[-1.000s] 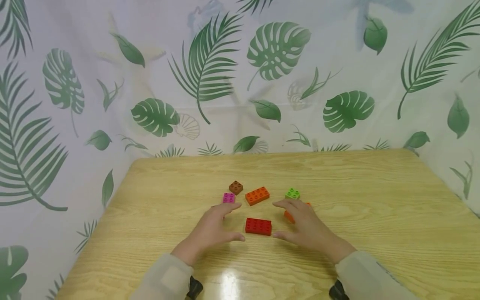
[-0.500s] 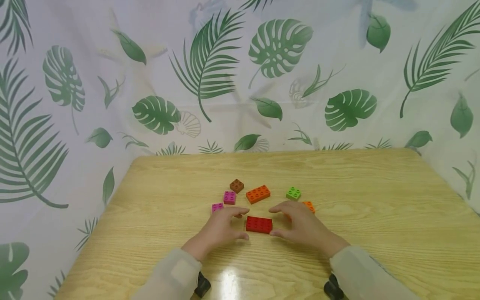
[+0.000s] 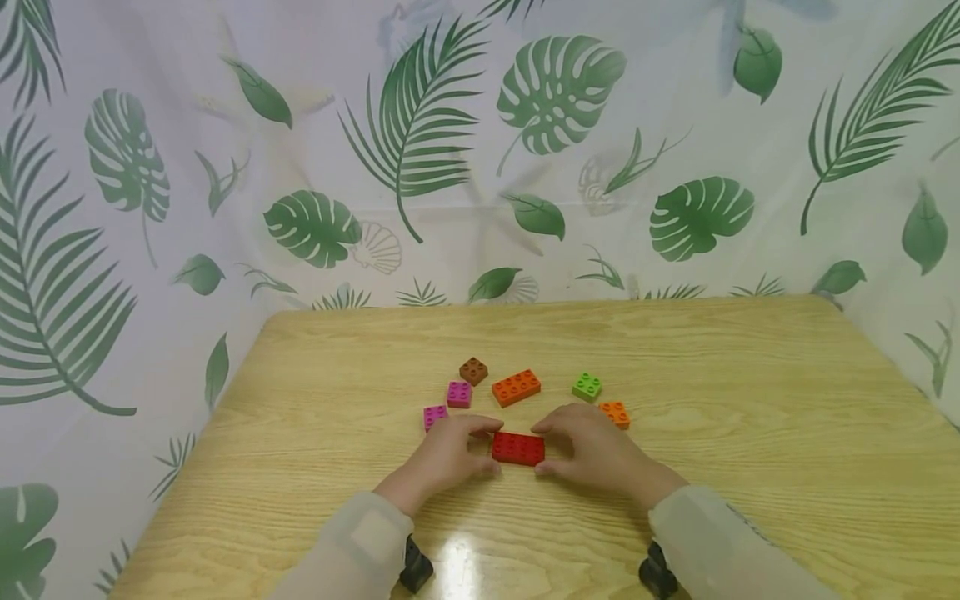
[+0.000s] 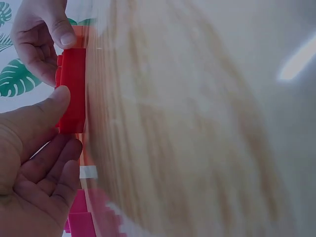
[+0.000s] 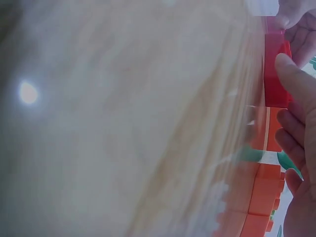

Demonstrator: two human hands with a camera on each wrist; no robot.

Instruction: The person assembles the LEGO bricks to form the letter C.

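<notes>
A red toy building brick (image 3: 518,448) lies studs up on the table between the two hands in the head view. At its left end is my left hand (image 3: 444,457), its thumb on the near side and forefinger on the far side. My right hand (image 3: 597,450) holds the right end in the same way, thumb near and forefinger beyond. Both wrist views show the red brick (image 4: 73,91) with a thumb (image 4: 58,98) over its long side. How firmly the fingertips press is too small to tell.
Beyond the hands lie a brown brick (image 3: 473,371), a pink brick (image 3: 459,394), a second pink brick (image 3: 435,416), a long orange brick (image 3: 516,387), a lime green brick (image 3: 587,386) and an orange brick (image 3: 615,414). A leaf-patterned cloth (image 3: 480,183) hangs behind the wooden table (image 3: 337,367).
Both hands have moved inward to the ends of the red brick, and their thumbs and forefingers have come closer together. The bricks have kept their places on the table.
</notes>
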